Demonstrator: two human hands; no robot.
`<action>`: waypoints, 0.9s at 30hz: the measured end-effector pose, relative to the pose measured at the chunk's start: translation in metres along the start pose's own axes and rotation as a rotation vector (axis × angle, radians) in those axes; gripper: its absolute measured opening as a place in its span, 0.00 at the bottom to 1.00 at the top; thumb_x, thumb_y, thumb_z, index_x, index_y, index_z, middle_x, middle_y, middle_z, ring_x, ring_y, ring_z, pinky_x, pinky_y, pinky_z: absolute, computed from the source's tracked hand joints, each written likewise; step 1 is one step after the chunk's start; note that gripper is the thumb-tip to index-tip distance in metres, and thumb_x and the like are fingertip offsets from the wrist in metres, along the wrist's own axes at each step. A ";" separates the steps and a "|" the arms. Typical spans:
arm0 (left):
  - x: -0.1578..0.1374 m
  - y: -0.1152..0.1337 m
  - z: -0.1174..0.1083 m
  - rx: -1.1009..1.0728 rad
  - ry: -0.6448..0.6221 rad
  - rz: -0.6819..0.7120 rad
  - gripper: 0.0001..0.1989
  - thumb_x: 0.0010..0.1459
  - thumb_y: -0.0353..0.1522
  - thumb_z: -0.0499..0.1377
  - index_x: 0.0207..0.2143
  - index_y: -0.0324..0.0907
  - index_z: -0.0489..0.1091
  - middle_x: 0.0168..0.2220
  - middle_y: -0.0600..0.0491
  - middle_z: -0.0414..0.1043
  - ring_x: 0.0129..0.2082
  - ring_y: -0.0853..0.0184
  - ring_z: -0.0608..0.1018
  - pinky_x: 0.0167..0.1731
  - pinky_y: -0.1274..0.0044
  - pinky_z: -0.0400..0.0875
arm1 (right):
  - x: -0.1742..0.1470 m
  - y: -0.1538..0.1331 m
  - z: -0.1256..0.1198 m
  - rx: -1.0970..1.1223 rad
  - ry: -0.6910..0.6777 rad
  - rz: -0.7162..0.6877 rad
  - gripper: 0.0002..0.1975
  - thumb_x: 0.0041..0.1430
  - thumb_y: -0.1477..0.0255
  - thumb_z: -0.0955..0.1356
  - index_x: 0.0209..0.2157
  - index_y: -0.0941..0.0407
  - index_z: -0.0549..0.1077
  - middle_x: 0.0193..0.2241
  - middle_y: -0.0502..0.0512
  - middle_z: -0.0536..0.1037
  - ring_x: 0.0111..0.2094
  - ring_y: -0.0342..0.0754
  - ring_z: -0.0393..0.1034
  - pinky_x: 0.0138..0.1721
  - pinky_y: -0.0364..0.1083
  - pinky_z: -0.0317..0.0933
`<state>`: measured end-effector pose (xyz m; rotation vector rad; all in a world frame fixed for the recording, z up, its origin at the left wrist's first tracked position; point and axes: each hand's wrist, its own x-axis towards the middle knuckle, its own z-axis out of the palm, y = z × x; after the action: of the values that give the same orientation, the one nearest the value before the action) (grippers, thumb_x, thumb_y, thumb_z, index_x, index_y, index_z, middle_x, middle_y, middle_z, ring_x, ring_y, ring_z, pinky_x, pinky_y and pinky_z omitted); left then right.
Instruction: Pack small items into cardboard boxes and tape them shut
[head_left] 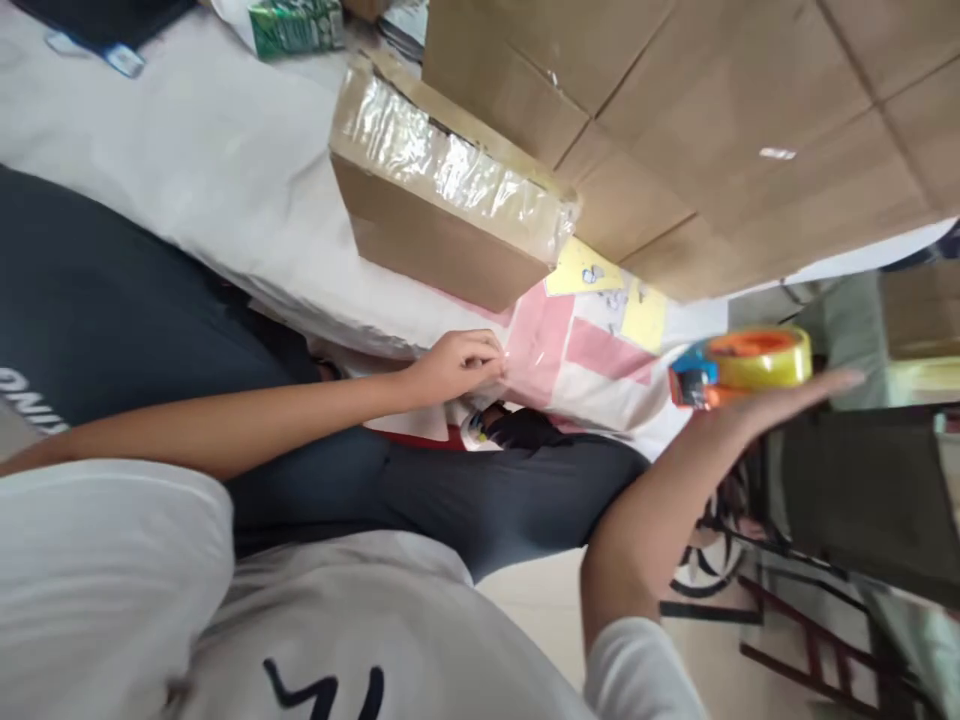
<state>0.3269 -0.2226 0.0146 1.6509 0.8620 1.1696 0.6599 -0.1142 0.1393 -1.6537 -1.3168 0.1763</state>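
Note:
My left hand (459, 366) is closed in a pinch just in front of the cardboard box (442, 235). A faint, glossy strip of clear tape (529, 368) shows at its fingertips. On the right, my right hand (772, 398) holds a tape dispenser (694, 378), blue and orange, with a yellowish roll of tape (780, 358) on it. Some of its fingers are hidden behind the dispenser, and the hand is blurred. Shiny clear tape covers the top side of the box, which lies on a white and pink cloth (540, 330).
Large cardboard boxes (720, 140) stand behind the small box. A green packet (296, 28) and a dark item (97, 20) lie at the back left. Yellow printed paper (585, 272) is beside the box. To the right are a dark chair-like frame (862, 490) and a wheel (709, 565).

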 end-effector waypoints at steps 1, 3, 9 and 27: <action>-0.001 0.005 -0.003 -0.060 0.000 -0.060 0.16 0.64 0.37 0.57 0.25 0.40 0.74 0.29 0.52 0.75 0.30 0.70 0.76 0.31 0.78 0.69 | -0.005 0.016 0.008 0.039 0.081 0.092 0.30 0.73 0.54 0.51 0.52 0.58 0.73 0.51 0.67 0.75 0.54 0.56 0.72 0.52 0.54 0.70; -0.003 0.013 -0.008 -0.165 -0.014 -0.175 0.13 0.63 0.38 0.59 0.29 0.40 0.76 0.27 0.53 0.76 0.25 0.71 0.76 0.29 0.79 0.70 | -0.019 0.046 0.031 0.110 0.143 0.237 0.40 0.70 0.50 0.42 0.49 0.59 0.72 0.47 0.69 0.76 0.52 0.57 0.74 0.50 0.53 0.71; -0.004 0.031 -0.020 -0.327 0.005 -0.240 0.11 0.58 0.39 0.66 0.32 0.39 0.76 0.24 0.54 0.76 0.21 0.73 0.75 0.24 0.81 0.72 | -0.042 0.077 0.052 0.020 0.069 0.318 0.31 0.64 0.43 0.54 0.40 0.56 0.69 0.36 0.59 0.75 0.41 0.55 0.76 0.40 0.55 0.73; 0.002 0.019 -0.028 -0.406 0.076 -0.273 0.13 0.58 0.39 0.67 0.40 0.39 0.75 0.28 0.53 0.79 0.24 0.71 0.78 0.24 0.81 0.73 | -0.180 -0.077 0.088 0.664 -0.870 0.139 0.16 0.57 0.58 0.75 0.40 0.54 0.77 0.23 0.45 0.71 0.22 0.38 0.62 0.24 0.40 0.57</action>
<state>0.3018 -0.2196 0.0366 1.1292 0.8048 1.1317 0.4809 -0.2131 0.0744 -1.0899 -1.5053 1.3804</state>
